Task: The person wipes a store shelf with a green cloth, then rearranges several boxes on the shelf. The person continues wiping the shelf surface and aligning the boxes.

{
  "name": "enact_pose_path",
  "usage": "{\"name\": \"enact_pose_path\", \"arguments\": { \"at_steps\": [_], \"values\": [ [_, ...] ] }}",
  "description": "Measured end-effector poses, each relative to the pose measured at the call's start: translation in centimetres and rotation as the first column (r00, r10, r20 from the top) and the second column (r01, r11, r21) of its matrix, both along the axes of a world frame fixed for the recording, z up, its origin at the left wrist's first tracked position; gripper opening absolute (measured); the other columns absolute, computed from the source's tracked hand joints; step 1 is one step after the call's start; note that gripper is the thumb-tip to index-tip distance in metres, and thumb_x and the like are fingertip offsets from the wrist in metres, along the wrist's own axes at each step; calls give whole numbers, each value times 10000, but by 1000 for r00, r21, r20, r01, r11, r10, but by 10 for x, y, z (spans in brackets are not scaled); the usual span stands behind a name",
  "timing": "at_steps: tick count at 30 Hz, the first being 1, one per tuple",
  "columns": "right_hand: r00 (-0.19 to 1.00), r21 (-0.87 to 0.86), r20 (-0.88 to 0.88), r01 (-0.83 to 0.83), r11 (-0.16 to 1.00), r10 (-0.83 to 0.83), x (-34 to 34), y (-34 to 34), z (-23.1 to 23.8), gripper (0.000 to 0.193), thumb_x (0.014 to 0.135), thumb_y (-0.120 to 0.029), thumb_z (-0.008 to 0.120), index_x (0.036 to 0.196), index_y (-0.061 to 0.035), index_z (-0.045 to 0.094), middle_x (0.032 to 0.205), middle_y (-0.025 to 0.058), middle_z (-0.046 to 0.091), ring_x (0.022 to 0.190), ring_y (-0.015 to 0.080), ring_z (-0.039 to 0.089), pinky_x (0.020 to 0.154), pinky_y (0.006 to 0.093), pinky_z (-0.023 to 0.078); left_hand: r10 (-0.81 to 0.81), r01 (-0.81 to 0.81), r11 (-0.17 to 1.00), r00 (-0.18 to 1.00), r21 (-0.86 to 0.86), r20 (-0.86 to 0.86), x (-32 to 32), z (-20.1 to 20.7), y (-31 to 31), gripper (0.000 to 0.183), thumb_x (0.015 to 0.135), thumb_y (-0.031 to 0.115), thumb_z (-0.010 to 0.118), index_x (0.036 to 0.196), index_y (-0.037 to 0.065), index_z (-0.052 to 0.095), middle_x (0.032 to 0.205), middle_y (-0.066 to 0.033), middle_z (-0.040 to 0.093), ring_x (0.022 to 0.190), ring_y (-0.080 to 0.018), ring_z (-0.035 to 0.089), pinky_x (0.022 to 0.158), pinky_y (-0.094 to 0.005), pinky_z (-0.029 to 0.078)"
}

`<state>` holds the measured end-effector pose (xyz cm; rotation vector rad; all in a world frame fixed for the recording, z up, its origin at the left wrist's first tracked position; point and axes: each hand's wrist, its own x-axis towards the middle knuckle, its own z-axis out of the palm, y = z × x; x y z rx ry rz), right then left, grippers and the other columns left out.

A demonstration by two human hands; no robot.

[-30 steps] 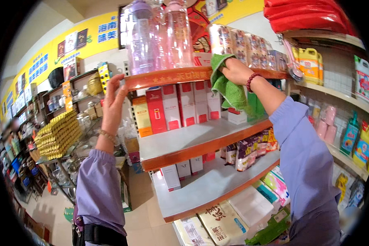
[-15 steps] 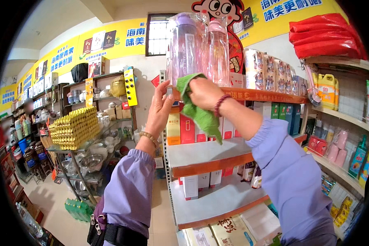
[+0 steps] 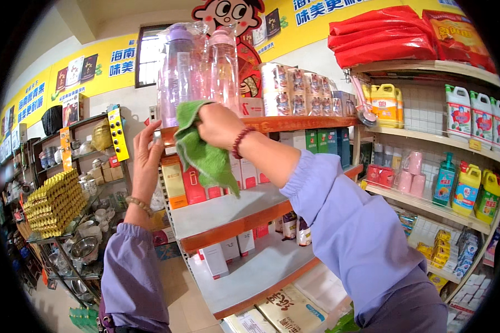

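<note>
My right hand [image 3: 219, 126] grips a green cloth [image 3: 208, 161] against the orange-red front edge of the top shelf [image 3: 286, 124]. The cloth drapes down over that edge, in front of the boxes on the shelf below. At the shelf's left corner is my left hand [image 3: 146, 150], its fingers stretched upward and apart, holding nothing. Just above the cloth stand a purple plastic bottle [image 3: 178, 72] and a pink plastic bottle [image 3: 223, 72], both in clear wrapping. Whether the left fingertips touch the shelf corner I cannot tell.
Packs of paper rolls [image 3: 276, 91] stand farther right on the top shelf. Red and white boxes [image 3: 191, 183] fill the tier below. Stacked yellow egg trays [image 3: 55, 202] rise at the left. Yellow jugs [image 3: 384, 100] and detergent bottles [image 3: 466, 186] line the right-hand shelves.
The view has swung right, so the shelf sits farther left and more of the right-hand shelves shows. The right hand still holds the cloth at the shelf edge; the left stays by the corner.
</note>
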<state>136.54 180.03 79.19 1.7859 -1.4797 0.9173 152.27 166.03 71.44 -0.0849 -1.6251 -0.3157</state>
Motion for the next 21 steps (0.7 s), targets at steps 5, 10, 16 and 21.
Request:
{"name": "enact_pose_path", "arguments": {
  "at_steps": [5, 10, 16, 21],
  "values": [
    [922, -425, 140, -273, 863, 361, -104, 45, -8, 303, 777, -51, 473, 1028, -11, 638, 972, 256, 644, 944, 412, 613, 847, 445, 487, 43, -41, 999, 998, -31, 49, -15, 4, -7, 391, 965, 231, 453, 1317, 66, 498, 1274, -82, 479, 1199, -190, 431, 1027, -322, 348],
    [920, -348, 301, -139, 927, 251, -218, 100, -45, 302, 843, -90, 489, 1105, -18, 620, 1038, 195, 658, 978, 317, 627, 855, 377, 485, 251, -250, 968, 966, -22, 60, 19, 4, 16, 401, 972, 254, 447, 1334, 86, 489, 1339, -78, 465, 1254, -205, 400, 1065, -343, 305],
    [751, -305, 634, 26, 952, 183, -351, 163, -131, 288, 920, -190, 527, 1115, 4, 613, 1033, 139, 673, 961, 210, 624, 828, 327, 465, 696, -701, 684, 710, -202, -106, -47, -47, 71, 323, 903, 112, 476, 1210, 59, 563, 1187, -76, 560, 1151, -238, 461, 1007, -368, 341],
    [786, -72, 614, 152, 986, -77, -455, 153, -182, 351, 869, -261, 585, 1105, -3, 619, 1062, 186, 660, 1000, 324, 626, 854, 373, 480, 615, -564, 781, 769, -268, 173, -141, -76, 129, 279, 802, 12, 604, 1076, 68, 606, 1081, -141, 589, 1057, -314, 539, 939, -378, 401]
  ]
}}
